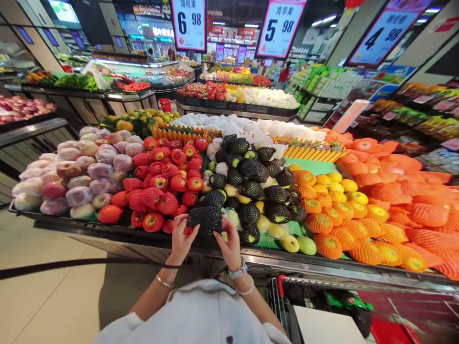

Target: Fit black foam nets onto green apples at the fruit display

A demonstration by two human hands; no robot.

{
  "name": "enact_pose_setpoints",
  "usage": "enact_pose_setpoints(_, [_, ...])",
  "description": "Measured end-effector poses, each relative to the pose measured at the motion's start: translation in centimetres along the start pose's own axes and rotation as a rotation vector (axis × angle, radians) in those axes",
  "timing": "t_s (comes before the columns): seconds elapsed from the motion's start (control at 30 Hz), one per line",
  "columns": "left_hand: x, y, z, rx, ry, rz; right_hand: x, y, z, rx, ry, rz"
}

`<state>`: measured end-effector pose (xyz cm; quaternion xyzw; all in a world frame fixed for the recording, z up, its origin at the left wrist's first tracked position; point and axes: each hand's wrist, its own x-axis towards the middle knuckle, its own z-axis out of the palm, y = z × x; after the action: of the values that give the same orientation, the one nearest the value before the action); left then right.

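Between my two hands is a black foam net sleeve, held up over the front edge of the fruit stand. My left hand pinches its left end, and my right hand grips its right end between thumb and fingers. Whether a fruit sits inside the sleeve I cannot tell. Just behind lie green apples in black foam nets, some with green skin showing. Red apples in red foam nets are heaped to the left of the sleeve. Two bare green apples rest near the front rim.
Wrapped pale pink fruit fills the stand's left end. Oranges in orange nets and larger orange-wrapped fruit lie to the right. A shopping cart with a white box stands below right. Price signs hang overhead.
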<state>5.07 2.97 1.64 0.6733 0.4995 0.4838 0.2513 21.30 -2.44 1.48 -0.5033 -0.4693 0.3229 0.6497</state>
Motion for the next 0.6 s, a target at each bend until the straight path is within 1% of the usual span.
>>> enact_pose_setpoints(0.07, [-0.5, 0.4, -0.3, 0.040, 0.038, -0.003, 0.1, -0.1, 0.0, 0.068, 0.058, 0.017])
enact_pose_setpoints(0.13, [-1.1, 0.7, -0.1, 0.002, 0.014, -0.043, 0.1, -0.1, -0.2, 0.163, 0.097, 0.081])
enact_pose_setpoints(0.2, [-1.5, 0.8, 0.6, -0.092, -0.015, -0.119, 0.0, 0.1, -0.6, 0.247, 0.111, 0.170])
enact_pose_setpoints(0.27, [-1.7, 0.8, 1.3, -0.246, -0.030, -0.226, -0.2, 0.5, -1.2, 0.307, 0.086, 0.258])
enact_pose_setpoints(0.33, [-1.9, 0.9, 1.7, -0.422, -0.068, -0.340, -0.4, 1.1, -1.9, 0.355, -0.015, 0.370])
enact_pose_setpoints(0.4, [-2.1, 1.0, 1.4, -0.593, -0.170, -0.428, -0.5, 1.8, -2.6, 0.369, -0.120, 0.476])
enact_pose_setpoints(0.47, [-2.1, 1.3, 0.7, -0.709, -0.308, -0.472, -0.5, 2.3, -3.3, 0.343, -0.180, 0.511])
enact_pose_setpoints(0.53, [-1.9, 1.6, -0.3, -0.710, -0.429, -0.457, -0.5, 2.3, -3.9, 0.315, -0.225, 0.484])
enact_pose_setpoints(0.6, [-1.5, 1.8, -1.0, -0.628, -0.569, -0.407, -0.4, 1.8, -4.6, 0.303, -0.297, 0.456])
